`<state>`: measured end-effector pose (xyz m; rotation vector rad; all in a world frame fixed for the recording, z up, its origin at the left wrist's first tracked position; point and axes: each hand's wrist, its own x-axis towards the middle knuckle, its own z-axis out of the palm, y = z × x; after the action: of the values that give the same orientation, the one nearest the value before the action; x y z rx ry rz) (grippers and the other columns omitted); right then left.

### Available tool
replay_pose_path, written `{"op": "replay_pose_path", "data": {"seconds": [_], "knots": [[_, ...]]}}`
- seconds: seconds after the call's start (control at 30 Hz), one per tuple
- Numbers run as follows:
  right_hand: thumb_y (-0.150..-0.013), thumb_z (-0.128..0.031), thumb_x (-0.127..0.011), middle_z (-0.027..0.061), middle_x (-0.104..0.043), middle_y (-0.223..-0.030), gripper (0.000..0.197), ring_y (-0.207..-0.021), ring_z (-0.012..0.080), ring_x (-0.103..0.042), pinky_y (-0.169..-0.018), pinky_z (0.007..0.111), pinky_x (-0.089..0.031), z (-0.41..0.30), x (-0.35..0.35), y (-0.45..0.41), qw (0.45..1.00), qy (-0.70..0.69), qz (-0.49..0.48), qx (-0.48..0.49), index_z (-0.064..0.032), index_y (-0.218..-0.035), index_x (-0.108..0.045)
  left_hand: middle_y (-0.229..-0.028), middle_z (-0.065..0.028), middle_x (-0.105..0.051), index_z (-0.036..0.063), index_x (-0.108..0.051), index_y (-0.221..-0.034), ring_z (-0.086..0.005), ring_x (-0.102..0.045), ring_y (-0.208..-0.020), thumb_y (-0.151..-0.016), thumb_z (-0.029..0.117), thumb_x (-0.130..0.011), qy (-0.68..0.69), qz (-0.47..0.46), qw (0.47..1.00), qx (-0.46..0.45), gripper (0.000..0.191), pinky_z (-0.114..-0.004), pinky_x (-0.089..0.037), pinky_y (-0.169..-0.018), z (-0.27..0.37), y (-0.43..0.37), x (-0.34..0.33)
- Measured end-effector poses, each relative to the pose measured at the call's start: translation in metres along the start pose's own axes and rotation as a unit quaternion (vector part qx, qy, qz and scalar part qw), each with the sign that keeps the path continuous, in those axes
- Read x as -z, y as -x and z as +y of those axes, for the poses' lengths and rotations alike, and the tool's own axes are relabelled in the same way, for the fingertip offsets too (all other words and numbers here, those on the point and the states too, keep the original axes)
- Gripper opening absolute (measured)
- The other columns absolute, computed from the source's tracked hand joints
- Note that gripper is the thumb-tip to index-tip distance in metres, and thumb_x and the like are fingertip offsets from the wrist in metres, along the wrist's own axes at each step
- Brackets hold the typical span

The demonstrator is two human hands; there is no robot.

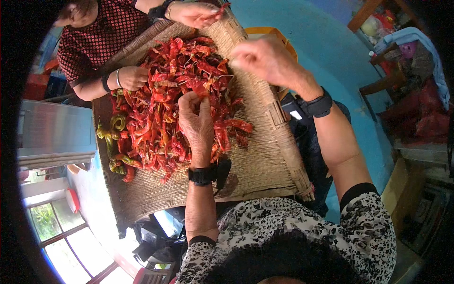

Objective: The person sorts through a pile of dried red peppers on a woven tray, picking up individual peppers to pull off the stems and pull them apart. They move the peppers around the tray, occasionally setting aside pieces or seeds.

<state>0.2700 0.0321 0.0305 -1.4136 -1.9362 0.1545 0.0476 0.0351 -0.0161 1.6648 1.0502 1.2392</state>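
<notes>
A large heap of dried red chili peppers covers much of a woven bamboo tray. My left hand is over the middle of the heap, with a red chili pepper pinched between thumb and fingers. Blurred by motion, my right hand hangs over the tray's right rim, close to a yellow-rimmed container on the floor side. Its fingers look curled, and whether anything is in them is hidden. Several greenish chili peppers lie along the heap's left edge.
Across the tray sits a co-worker in a patterned shirt. One of their hands touches the heap; the other holds a red chili pepper. A wooden chair frame with cloths stands at right. A window is at lower left.
</notes>
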Motion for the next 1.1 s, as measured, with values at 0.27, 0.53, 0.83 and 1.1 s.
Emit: {"op": "replay_pose_path", "data": {"seconds": [0.27,0.53,0.83,1.1], "knots": [[-0.088,-0.023,-0.063,0.0077,-0.063,-0.076,0.023,-0.068,0.0137,-0.061,-0.059,0.027,-0.05,-0.039,-0.017,-0.003,0.987,-0.127,-0.093,0.028,-0.0009,-0.09,-0.064,-0.096,-0.0067,-0.064,0.0022,-0.061,-0.105,-0.0135,-0.059,-0.09,-0.088,0.008,-0.062,0.037,-0.078,0.996,-0.017,0.018,-0.029,-0.049,-0.079,0.028,0.004,-0.002],[-0.084,-0.014,-0.06,0.018,-0.061,-0.071,0.016,-0.061,0.0301,-0.058,-0.057,0.036,-0.047,-0.015,0.054,-0.008,0.967,0.095,0.132,-0.197,0.0005,-0.089,-0.06,-0.091,-0.0183,-0.06,0.0023,-0.048,-0.114,-0.0326,-0.061,-0.082,-0.077,0.023,-0.073,-0.378,-0.157,0.904,-0.121,0.049,-0.04,-0.051,-0.065,0.014,0.036,0.016],[-0.089,-0.018,-0.061,0.0035,-0.064,-0.074,0.02,-0.06,0.0107,-0.059,-0.053,0.023,-0.05,-0.01,0.007,0.003,0.994,0.064,0.04,0.073,-0.0056,-0.104,-0.063,-0.088,-0.0114,-0.065,0.0052,-0.05,-0.113,-0.0176,-0.064,-0.076,-0.081,0.002,-0.061,-0.109,-0.099,0.988,0.035,0.033,-0.028,-0.052,-0.064,-0.002,0.026,0.032],[-0.084,-0.02,-0.066,0.0103,-0.059,-0.067,0.024,-0.061,0.0211,-0.059,-0.061,0.034,-0.05,-0.058,-0.012,0.006,0.976,-0.109,-0.183,0.046,0.0016,-0.078,-0.056,-0.089,-0.0042,-0.064,0.0038,-0.053,-0.108,-0.0088,-0.06,-0.077,-0.085,0.0,-0.063,0.119,-0.098,0.985,0.079,0.026,-0.021,-0.051,-0.066,0.029,0.016,0.01]]}}
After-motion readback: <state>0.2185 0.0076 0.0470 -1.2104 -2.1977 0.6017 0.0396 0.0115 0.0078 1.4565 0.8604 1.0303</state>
